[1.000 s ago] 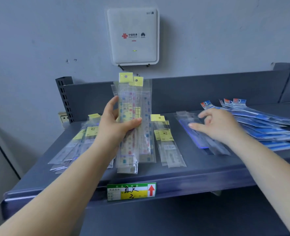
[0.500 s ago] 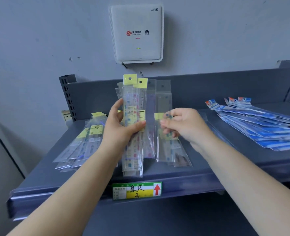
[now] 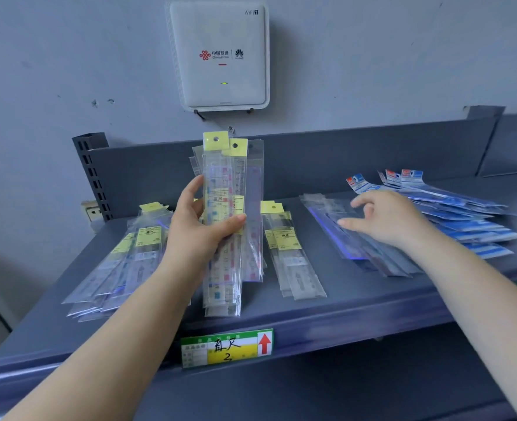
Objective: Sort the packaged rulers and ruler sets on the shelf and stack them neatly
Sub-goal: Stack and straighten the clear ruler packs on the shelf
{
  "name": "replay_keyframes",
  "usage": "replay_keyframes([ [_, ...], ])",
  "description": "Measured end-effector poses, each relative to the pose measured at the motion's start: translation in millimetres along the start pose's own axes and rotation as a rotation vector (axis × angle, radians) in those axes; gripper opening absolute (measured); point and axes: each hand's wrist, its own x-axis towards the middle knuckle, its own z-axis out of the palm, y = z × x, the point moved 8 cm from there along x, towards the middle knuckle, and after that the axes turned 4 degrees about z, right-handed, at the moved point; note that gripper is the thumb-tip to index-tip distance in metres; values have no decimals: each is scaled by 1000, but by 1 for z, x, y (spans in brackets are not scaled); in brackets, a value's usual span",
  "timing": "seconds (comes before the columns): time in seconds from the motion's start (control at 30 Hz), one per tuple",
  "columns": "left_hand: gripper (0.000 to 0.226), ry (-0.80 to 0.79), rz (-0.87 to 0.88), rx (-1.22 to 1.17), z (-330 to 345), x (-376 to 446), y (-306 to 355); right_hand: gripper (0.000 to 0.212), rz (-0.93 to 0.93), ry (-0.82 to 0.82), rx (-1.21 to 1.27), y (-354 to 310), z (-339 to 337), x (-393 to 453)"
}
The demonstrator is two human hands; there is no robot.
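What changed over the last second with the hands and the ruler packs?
The right hand carried a clear pack from the clear pile over to the held bundle, let go, and went back to hover over that pile, fingers spread. The left hand kept gripping the bundle upright. The other piles stayed put.

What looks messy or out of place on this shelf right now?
The blue-topped packets at the far right lie fanned out and askew, not squared up. The yellow-labelled pile at the left is splayed too. The left hand holds an uneven bunch of rulers upright. Nothing looks damaged.
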Motion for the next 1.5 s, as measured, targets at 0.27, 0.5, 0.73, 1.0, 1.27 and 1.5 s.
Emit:
replay_keyframes([
  [0.27, 83, -10, 23, -22, 1, -3, 2, 36, -214, -263, 503, -111, 56, -46],
  [0.5, 81, 25, 28, -47, -6, -2, 0, 18, -134, -321, 861, -114, 65, -39],
  [0.73, 81, 42, 7, -56, -8, 0, -2, 16, -54, -116, 673, -42, 7, -21],
  [1.0, 82, 14, 0, -23, 0, 0, 0, 56, 123, -20, -72, 16, -1, -8],
  [1.27, 80, 10, 9, -16, 3, -2, 2, 64, -180, -223, 399, -100, 43, -56],
  [1.5, 71, 12, -15, -101, -1, -1, -1, 58, -256, -256, 485, -137, 76, -58],
])
